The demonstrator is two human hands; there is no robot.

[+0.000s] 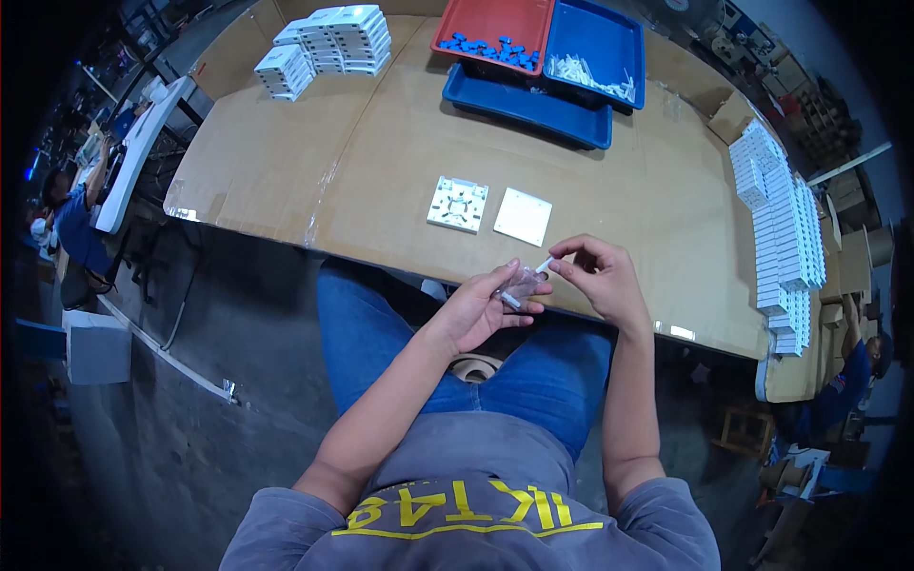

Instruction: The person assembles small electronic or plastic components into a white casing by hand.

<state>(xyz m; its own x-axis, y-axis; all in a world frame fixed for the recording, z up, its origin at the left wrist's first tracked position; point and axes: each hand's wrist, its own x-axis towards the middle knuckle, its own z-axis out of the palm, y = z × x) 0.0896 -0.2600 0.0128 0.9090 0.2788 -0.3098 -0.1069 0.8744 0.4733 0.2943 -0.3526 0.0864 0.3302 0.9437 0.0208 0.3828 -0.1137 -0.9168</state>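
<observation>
Clear, crumpled plastic bag (522, 284) at centre of frame, in my left hand (481, 309), by the near edge of the brown cardboard-covered table (381, 162). Left hand: fingers curled, thumb pressing on the bag. One short white rod-shaped piece (510, 301) shows at its lower side; inside or outside the film, I cannot tell. Right hand (598, 276): thumb and forefinger pinching a slender white plastic stick (545, 265) at the bag's upper right; whether it is entering or leaving the bag is unclear.

Step in hand (judgement): handling white pieces at the bag. Next move seems to call for a steady left hold and a light right pinch, so nothing slips.

Counts: bag, one; white pieces at the hands, two visible. Just above them, apart: one white square panel with dark fittings (458, 204), one flat white square plate (523, 217) to its right. Top centre, three trays: red plastic tray (495, 19) with blue parts, deep blue plastic tray (600, 38) with white parts, long blue plastic tray (514, 107) below. Parts overlap; no reliable count. Stacked white square units (333, 40), upper left, and small white blocks (776, 228), right: also uncountable.
</observation>
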